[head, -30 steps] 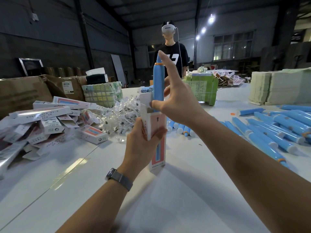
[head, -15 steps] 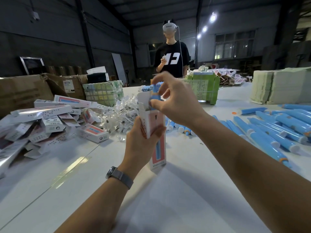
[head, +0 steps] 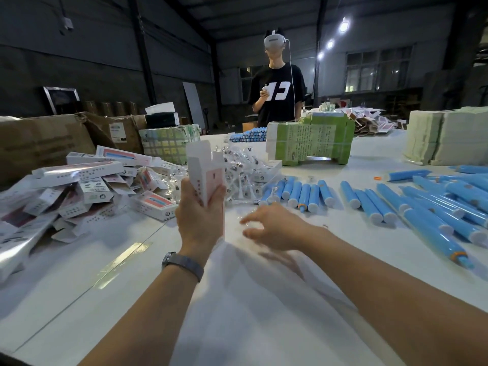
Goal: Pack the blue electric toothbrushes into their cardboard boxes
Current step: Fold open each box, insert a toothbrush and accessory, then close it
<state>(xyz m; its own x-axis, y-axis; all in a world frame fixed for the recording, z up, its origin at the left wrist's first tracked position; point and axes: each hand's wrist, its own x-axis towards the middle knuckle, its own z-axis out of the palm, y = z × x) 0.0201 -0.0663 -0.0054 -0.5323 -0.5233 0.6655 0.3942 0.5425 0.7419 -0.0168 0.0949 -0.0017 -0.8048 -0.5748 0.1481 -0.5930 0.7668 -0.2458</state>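
Left hand (head: 199, 220): gripping a box (head: 206, 175) upright above the desk (head: 250, 313), fingers curled round its lower half; the box's top flaps are standing open. A watch (head: 182, 262) is sitting on that wrist.

Right hand (head: 274, 228): hovering low over the desk just right of the box, fingers spread and loose, grip apart and holding nothing; outline is blurring.

Toothbrushes (head: 422, 207): lying loose on the desk to the right, blue, mostly side by side; a shorter row (head: 303, 194) is lying just beyond the right hand. Whether one is sitting inside the held box cannot be told.

Packed boxes (head: 79, 186): lying in a heap on the left of the desk.

Clear bags (head: 237, 165): piling behind the held box, contents too small to tell.

Green carton (head: 311, 141): standing on the far side of the desk.

Pale stack (head: 449, 136): sitting at far right.

Person (head: 277, 88): standing across the desk, wearing a headset (head: 274, 40) and a black shirt.
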